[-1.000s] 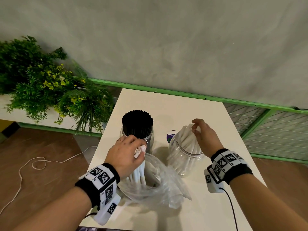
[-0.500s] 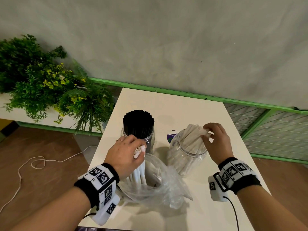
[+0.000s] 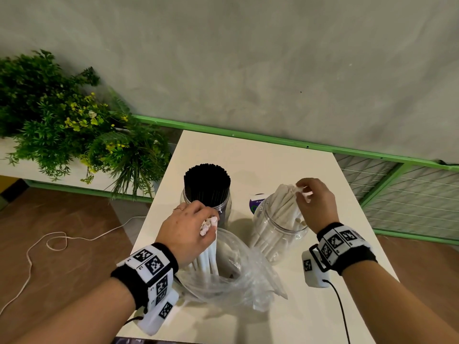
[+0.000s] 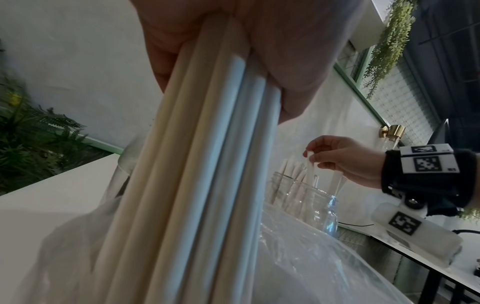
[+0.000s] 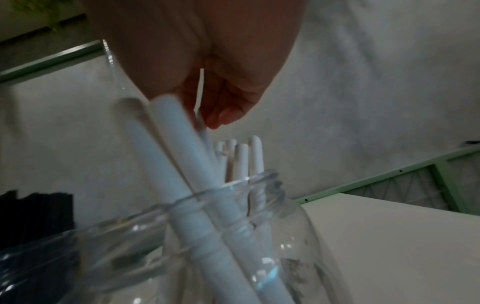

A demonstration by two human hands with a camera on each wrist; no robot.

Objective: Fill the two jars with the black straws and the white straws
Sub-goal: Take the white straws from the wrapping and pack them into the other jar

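Left hand (image 3: 185,230) fingers curled round a bundle of white straws (image 3: 208,247) standing in the plastic bag (image 3: 238,281) on the worktop; right hand (image 3: 314,202) pinches straw tops over the right jar (image 3: 278,234). Straws prob light, stiff, slick, so grip near tops w/ bundle squeezed together

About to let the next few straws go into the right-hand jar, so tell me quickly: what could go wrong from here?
1. The white-straw jar looks tipped toward the plastic bag; pressure from the right hand might topple it.
2. The straws in the jar lean crosswise at the mouth, so new ones may snag.
3. The left hand grips a bundle of white straws standing in the bag; lifting could drag it.
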